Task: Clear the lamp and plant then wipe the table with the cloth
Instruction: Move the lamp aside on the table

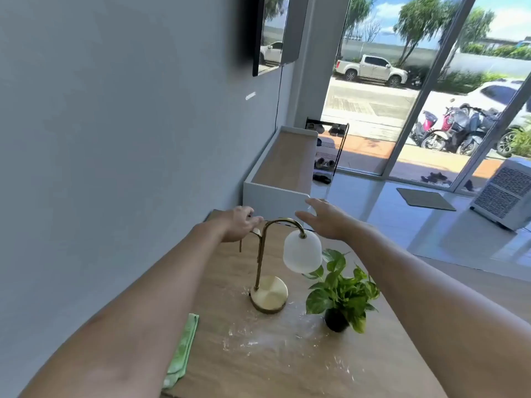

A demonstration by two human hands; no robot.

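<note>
A brass lamp [268,294] with a round base, a curved neck and a frosted white shade stands on the wooden table [287,369]. To its right a small leafy plant [340,291] grows in a black pot. A folded green cloth [181,351] lies at the table's left edge, partly behind my left forearm. White dust and crumbs cover the wood in front of the lamp and the pot. My left hand [238,224] hovers by the top of the lamp's neck with curled fingers. My right hand [326,218] is spread open above the shade, holding nothing.
A grey wall runs along the left, with a dark screen [273,33] mounted high. Beyond the table stands a white cabinet [283,168] with a wooden top. A shoe rack [327,147], a doormat [425,199] and a white cooler unit [505,193] stand on the tiled floor.
</note>
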